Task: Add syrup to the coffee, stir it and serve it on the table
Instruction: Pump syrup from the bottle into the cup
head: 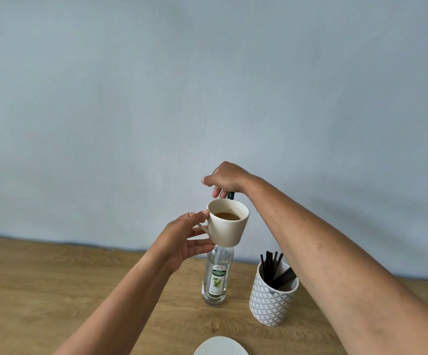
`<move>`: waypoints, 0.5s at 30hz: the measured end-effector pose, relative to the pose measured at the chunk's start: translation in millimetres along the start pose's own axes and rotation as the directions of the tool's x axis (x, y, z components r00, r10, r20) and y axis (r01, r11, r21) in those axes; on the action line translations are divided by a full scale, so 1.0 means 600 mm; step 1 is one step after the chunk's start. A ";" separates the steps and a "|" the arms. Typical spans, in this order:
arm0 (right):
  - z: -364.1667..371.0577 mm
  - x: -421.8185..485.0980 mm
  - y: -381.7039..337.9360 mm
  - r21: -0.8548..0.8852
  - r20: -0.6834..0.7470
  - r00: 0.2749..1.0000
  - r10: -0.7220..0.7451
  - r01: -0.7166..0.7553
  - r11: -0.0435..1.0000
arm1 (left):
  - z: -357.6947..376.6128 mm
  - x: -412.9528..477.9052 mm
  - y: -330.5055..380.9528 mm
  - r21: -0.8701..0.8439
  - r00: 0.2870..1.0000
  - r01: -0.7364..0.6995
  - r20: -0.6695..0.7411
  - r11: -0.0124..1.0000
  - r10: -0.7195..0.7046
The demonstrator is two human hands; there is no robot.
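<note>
Desk (54, 290) far edge meets the wall, bare wood open at 9 o'clock of the syrup bottle (217, 278); patterned holder (271, 301) with dark stir sticks (274, 267) just beside the bottle at 3 o'clock, white plate (220, 347) rim at 6 o'clock. Left hand (182, 239) raised, fingers pinching the handle of the cream cup (229, 222), held in the air in front of the bottle's upper part. Right hand (224, 179) at 12 o'clock of the cup, fingers pressed on the bottle's dark pump top (231, 195). Cup holds brown coffee, tilted slightly
</note>
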State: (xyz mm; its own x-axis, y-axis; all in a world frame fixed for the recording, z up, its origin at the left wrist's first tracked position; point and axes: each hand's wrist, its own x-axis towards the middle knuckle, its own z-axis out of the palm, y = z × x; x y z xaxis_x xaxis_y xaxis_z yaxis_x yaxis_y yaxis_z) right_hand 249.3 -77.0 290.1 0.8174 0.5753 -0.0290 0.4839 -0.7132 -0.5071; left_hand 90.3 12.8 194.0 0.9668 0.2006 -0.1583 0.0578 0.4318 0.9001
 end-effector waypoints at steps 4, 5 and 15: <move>-0.002 0.002 -0.001 0.034 0.013 1.000 0.012 -0.013 0.999 | 0.001 -0.003 0.002 -0.006 1.000 0.000 0.002 1.000 0.000; -0.003 0.003 -0.001 0.040 0.020 1.000 0.017 -0.018 0.999 | 0.001 -0.004 0.002 -0.005 1.000 0.002 0.000 1.000 -0.002; -0.015 0.002 -0.006 0.037 0.073 0.997 0.013 -0.016 0.999 | 0.002 -0.009 0.000 0.010 1.000 0.015 0.000 1.000 -0.015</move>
State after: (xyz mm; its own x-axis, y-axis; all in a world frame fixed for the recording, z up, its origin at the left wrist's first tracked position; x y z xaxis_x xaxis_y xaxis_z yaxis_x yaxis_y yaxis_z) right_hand 251.1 -77.1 299.7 0.7987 0.5936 -0.0984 0.4589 -0.7068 -0.5384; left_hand 85.4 11.0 195.5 0.9658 0.1944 -0.1715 0.0745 0.4255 0.9019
